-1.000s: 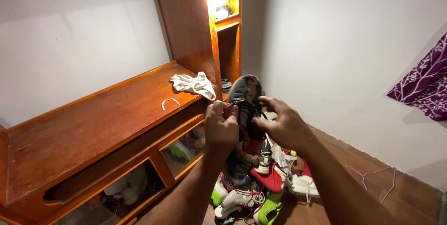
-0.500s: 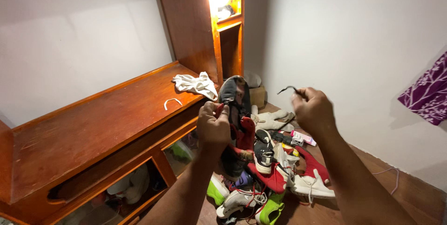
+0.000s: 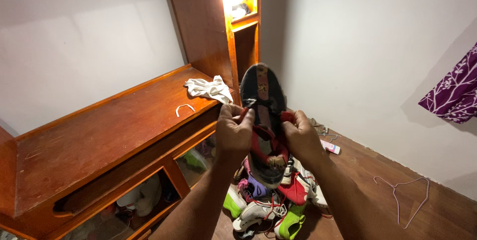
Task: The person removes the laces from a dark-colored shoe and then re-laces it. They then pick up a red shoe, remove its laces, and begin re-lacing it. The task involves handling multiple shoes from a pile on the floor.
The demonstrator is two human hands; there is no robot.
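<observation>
Black and red, the worn sneaker [image 3: 263, 120] is being held upright above the heap of shoes [image 3: 271, 202] on the wooden floor [image 3: 437, 215], toe pointing up. The left hand [image 3: 234, 133] and right hand [image 3: 299, 135] are both clamping its red collar from either side, spreading the opening. Pulling too hard could probably tear the frayed lining, or the shoe could slip down into the pile. Its toe is looking scuffed, dusty and patched with brown.

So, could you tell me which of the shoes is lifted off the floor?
The dark shoe with red lining, gripped by both hands; the others lie piled on the floor.
</observation>
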